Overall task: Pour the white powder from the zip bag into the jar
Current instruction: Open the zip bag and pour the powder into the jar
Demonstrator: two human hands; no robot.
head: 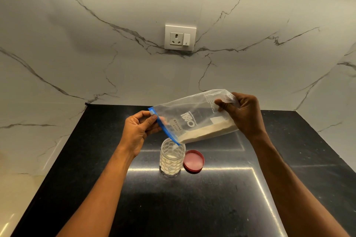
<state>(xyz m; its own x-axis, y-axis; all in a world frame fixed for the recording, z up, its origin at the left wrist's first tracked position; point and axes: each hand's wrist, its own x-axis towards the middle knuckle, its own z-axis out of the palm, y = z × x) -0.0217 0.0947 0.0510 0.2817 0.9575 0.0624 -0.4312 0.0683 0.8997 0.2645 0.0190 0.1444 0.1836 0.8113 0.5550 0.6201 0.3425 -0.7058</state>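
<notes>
A clear zip bag (pixel 194 115) with a blue zip strip is held tilted above the counter, its mouth pointing down-left. White powder (pixel 210 131) lies along the bag's lower edge and a thin stream falls from the mouth corner into the clear ribbed jar (pixel 172 161) standing upright beneath it. The jar is partly filled with powder. My left hand (pixel 138 129) pinches the blue zip end of the bag. My right hand (pixel 242 113) grips the bag's raised bottom end.
A red lid (pixel 193 161) lies upside down on the black counter (pixel 212 198), just right of the jar. A marble wall with a white socket and switch (pixel 180 37) rises behind. The counter's edges run along the left and right.
</notes>
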